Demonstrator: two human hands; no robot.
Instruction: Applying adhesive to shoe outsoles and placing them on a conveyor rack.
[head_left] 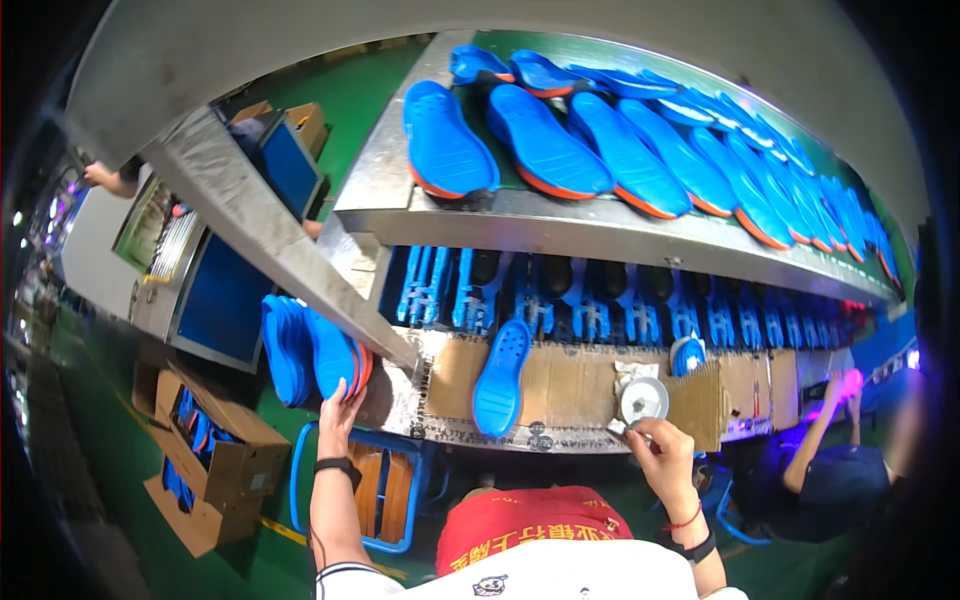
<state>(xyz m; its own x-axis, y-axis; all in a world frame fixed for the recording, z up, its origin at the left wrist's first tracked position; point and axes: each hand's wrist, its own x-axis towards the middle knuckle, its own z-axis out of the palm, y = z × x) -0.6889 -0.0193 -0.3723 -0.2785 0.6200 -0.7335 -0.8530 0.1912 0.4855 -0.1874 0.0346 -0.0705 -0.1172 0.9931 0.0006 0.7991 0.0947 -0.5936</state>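
A blue insole [502,378] lies on the cardboard-covered bench in front of me. At the bench's left end is a stack of blue insoles [333,352] with orange-red edges. The fingers of my left hand [340,408] are closed on the lower end of this stack. My right hand [662,448] is beside a small round white dish [644,399], thumb and fingertips pinched together at its near edge. What they hold, if anything, is too small to make out. White crumpled paper [634,372] lies by the dish.
Rows of blue insoles [548,140] cover the shelf above, over a row of blue clamp-like fittings [590,312]. An open carton [225,450] of insoles and a wooden-slatted stool [385,490] stand at left. A slanting metal post [270,235] crosses there. Another person [820,475] works at right.
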